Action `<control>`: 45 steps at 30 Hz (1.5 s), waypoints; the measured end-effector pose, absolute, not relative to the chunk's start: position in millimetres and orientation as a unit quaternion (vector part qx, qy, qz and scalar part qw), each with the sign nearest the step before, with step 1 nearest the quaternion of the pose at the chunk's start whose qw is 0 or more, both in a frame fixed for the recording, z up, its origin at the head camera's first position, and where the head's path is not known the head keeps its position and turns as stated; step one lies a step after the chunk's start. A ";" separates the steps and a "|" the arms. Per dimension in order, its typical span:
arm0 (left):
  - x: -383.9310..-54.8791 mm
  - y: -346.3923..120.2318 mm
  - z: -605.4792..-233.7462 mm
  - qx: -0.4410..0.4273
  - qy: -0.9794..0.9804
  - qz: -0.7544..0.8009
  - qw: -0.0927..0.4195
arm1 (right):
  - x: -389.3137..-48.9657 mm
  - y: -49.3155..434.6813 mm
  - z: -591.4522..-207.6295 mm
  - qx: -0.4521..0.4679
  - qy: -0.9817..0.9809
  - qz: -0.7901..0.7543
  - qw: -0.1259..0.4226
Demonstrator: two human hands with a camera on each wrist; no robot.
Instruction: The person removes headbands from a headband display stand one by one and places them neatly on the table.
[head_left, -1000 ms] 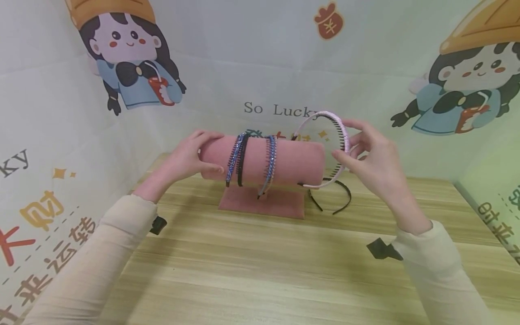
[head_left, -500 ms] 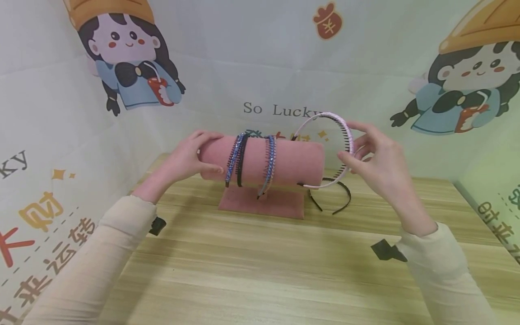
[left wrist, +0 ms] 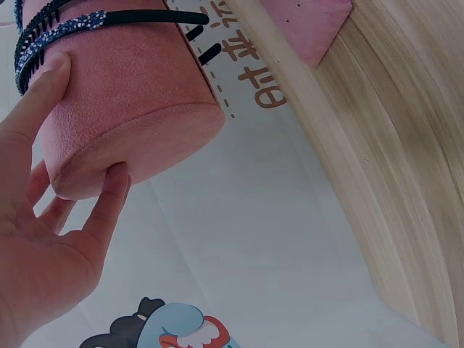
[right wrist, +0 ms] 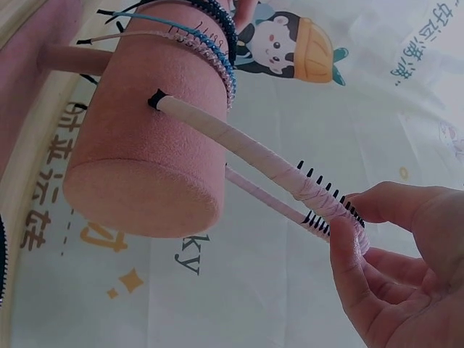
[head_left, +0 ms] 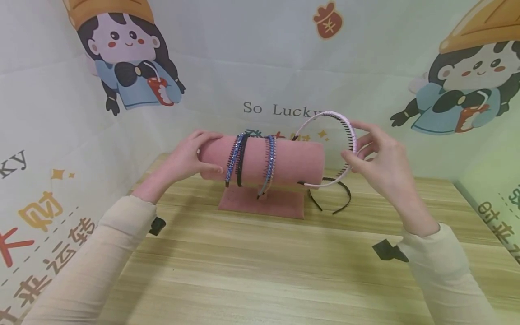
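Observation:
A pink plush roll (head_left: 298, 160) stands raised on a flat pink base (head_left: 284, 206). My left hand (head_left: 184, 155) grips its left end, the thumb on the front and a fingertip against the end face in the left wrist view. With thumb and fingers my right hand (head_left: 383, 158) pinches the curved top of a pale pink toothed headband (right wrist: 254, 156). That headband's black tips straddle the roll near its right end, and its arc sticks out to the right. A glittery blue headband (head_left: 232, 162), a black headband (head_left: 240, 164) and blue and pale pink beaded headbands (head_left: 271, 158) sit on the roll.
A thin black headband (head_left: 350, 194) lies on the wooden table (head_left: 243, 262), right of the base. Printed cloth walls (head_left: 243, 58) enclose the table at the back and sides.
My right hand has shifted slightly right with the pink headband's arc, its tips staying at the roll. My left hand has kept its place.

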State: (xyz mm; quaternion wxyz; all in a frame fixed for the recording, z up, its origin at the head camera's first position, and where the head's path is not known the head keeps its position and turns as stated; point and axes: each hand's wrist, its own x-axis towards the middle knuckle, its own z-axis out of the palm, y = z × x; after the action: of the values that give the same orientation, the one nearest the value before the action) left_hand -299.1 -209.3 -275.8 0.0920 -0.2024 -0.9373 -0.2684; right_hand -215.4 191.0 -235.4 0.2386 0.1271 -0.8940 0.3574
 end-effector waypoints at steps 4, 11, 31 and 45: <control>-299.5 -209.3 -276.0 -0.200 -0.937 -0.270 0.092 | -214.4 192.8 -233.9 0.128 -0.889 0.366 0.244; -300.3 -209.6 -277.0 -0.197 -0.938 -0.270 0.088 | -212.1 194.1 -233.0 0.130 -0.888 0.362 0.251; -299.3 -208.7 -276.3 -0.199 -0.938 -0.272 0.086 | -213.0 197.3 -231.5 0.135 -0.891 0.353 0.252; -298.6 -208.4 -276.2 -0.195 -0.938 -0.273 0.082 | -212.7 200.3 -231.3 0.140 -0.892 0.351 0.248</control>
State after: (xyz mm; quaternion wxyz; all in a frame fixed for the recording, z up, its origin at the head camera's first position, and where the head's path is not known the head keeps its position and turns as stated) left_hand -298.6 -208.4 -276.2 0.0824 -0.1953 -0.9383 -0.2731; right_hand -212.7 200.3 -231.3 0.2481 0.1403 -0.8921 0.3507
